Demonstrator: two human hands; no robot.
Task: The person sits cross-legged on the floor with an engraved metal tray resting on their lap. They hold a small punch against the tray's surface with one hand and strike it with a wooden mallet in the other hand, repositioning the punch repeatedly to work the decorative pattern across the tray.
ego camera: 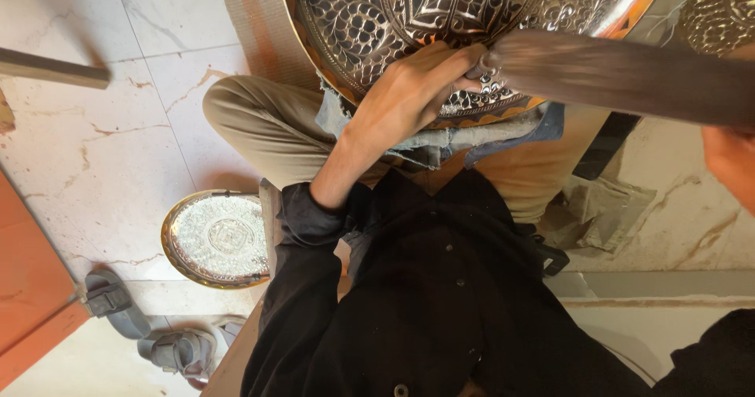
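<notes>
Two hands are working one large embossed metal tray [440, 20] propped on the lap over a denim rag [440, 141]. Left hand [409, 90] is pinching a punch against its lower rim; right hand [731, 161] is swinging a blurred hammer [621, 71], grip unclear.

Large engraved silver-toned metal tray [472, 20] with brass rim, tilted across the lap.

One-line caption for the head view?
Left hand steadies a punch on an engraved metal tray as a blurred hammer swings.
</notes>
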